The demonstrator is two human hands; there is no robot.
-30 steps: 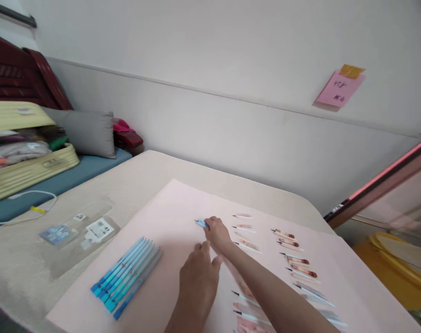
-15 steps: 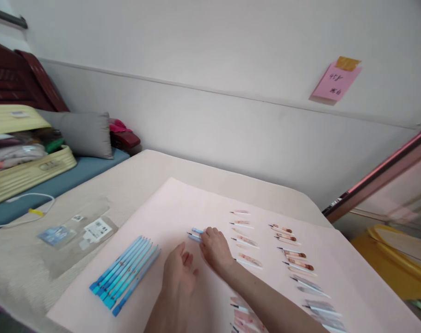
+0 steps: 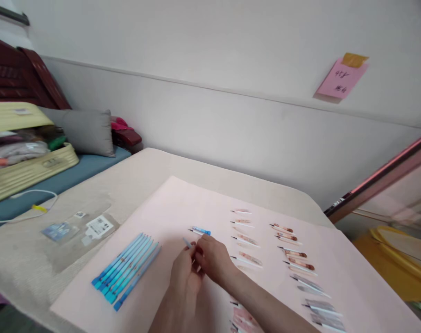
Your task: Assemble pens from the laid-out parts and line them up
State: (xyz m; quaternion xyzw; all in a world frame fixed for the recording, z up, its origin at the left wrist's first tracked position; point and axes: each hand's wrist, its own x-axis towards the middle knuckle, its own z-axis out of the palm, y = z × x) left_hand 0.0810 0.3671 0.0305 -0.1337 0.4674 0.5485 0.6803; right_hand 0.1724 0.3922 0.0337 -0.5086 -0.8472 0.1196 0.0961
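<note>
Both hands meet over a pale pink sheet [image 3: 169,203] on the table. My left hand [image 3: 184,277] and my right hand [image 3: 212,259] pinch together on a thin pen part [image 3: 187,243] whose pale blue tip sticks out to the upper left. One short blue pen piece [image 3: 201,230] lies on the sheet just beyond my right fingers. A row of several blue pens [image 3: 127,270] lies side by side to the left of my hands.
Several small pen pieces in pink, brown and grey [image 3: 290,254] lie in columns to the right. Clear plastic packets [image 3: 80,229] rest on the beige table cover at left. A yellow case [image 3: 26,169] and grey pillow [image 3: 87,132] sit on a blue bench. A pink note [image 3: 340,78] hangs on the wall.
My right hand set a blue piece down on the sheet and drew back toward me. My left hand rose to meet it, and both now pinch a thin pen part.
</note>
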